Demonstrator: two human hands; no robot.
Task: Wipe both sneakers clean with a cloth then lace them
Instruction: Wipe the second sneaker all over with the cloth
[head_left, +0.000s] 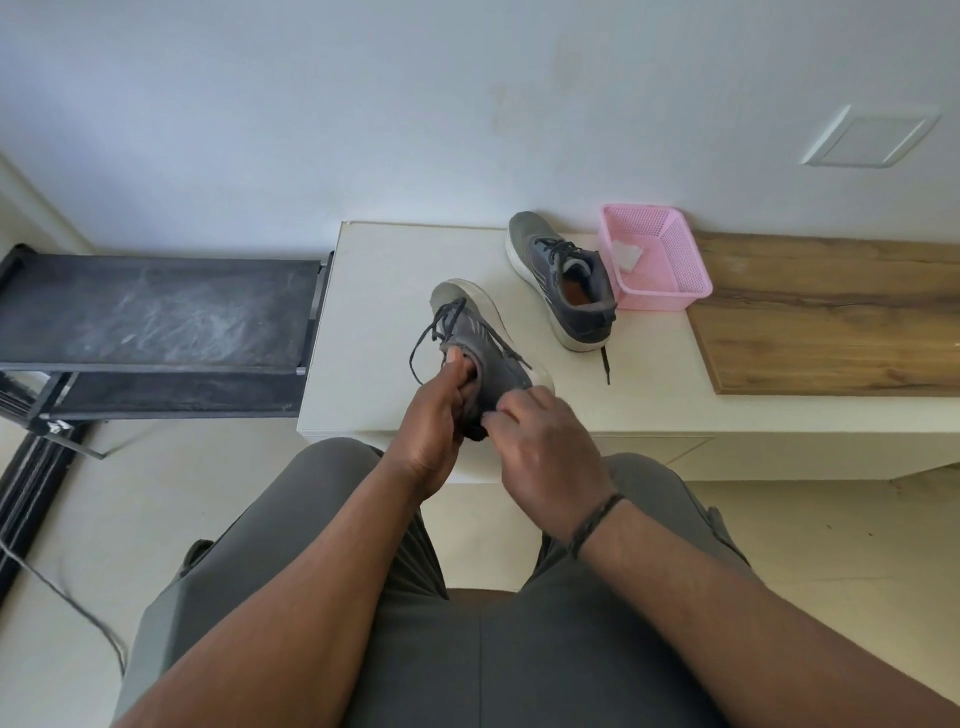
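A grey sneaker (480, 338) with a white sole and loose dark laces lies near the front of the white bench (374, 291), toe pointing away. My left hand (436, 421) grips its collar, the thumb tucked inside the opening. My right hand (540, 441) pinches the heel end of the same shoe with curled fingers. The second grey sneaker (563, 280) stands further back on the bench, laced at the front, one lace end trailing off its heel. A white cloth (626, 254) lies in the pink basket (670, 291).
The pink basket stands against the wall, right of the second sneaker. A wooden board (831, 317) covers the bench's right part. A black metal rack (156, 317) stands left of the bench. My knees are below the bench's front edge.
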